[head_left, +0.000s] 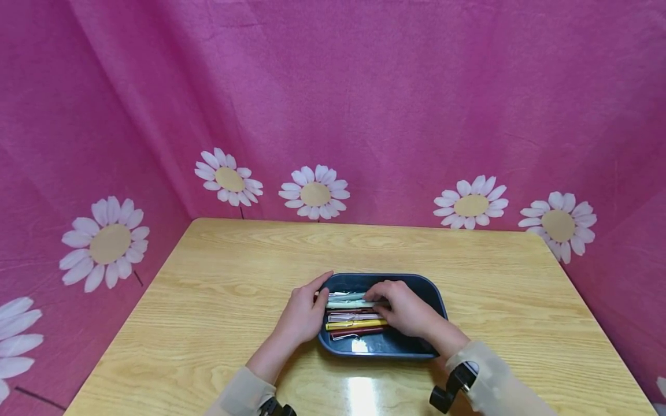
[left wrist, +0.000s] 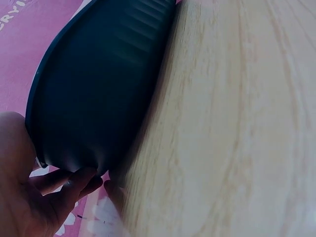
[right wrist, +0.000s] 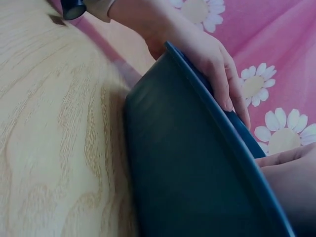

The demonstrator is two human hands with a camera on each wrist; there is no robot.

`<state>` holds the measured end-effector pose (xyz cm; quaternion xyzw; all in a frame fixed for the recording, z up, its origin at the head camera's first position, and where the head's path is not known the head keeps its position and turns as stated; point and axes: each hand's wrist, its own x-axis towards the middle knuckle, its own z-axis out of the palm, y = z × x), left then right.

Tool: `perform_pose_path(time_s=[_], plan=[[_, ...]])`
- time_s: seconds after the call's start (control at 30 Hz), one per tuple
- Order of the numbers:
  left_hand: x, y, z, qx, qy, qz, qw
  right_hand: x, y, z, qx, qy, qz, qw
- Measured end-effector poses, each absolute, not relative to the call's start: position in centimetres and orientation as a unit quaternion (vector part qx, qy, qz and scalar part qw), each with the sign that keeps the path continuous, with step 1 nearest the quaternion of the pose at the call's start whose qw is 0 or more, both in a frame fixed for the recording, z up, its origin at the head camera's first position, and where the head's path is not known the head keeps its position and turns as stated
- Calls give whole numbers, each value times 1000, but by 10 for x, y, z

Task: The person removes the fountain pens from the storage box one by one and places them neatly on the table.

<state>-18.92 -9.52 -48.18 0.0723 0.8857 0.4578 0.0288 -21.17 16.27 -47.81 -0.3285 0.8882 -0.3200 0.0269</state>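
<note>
Right hand (head_left: 403, 309) apparently covers pens (head_left: 354, 316) in tray (head_left: 432, 289).

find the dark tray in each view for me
Head: tray sits at centre bottom on the table, pens inside.
Left wrist: its outer wall fills the upper left.
Right wrist: its wall fills the lower right.
Shared landmark: the left hand on the tray's rim, also in the right wrist view.

Glossy wooden table (head_left: 218, 289), smooth dark plastic tray (head_left: 438, 294), pink cloth backdrop (head_left: 364, 86).
</note>
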Motion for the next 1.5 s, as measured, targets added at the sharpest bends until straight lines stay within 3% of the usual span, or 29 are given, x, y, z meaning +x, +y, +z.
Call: perform_pose_path(time_s=[0.87,1.27,1.5], plan=[[-190,-97,-485,77,885,459,24,-210,159,-477,-322,907,-271,30],[-190,-96,-484,82,885,458,17,-208,160,-472,-335,906,-260,-2],[-191,-96,-486,84,886,455,15,-208,157,-469,-326,916,-233,29]])
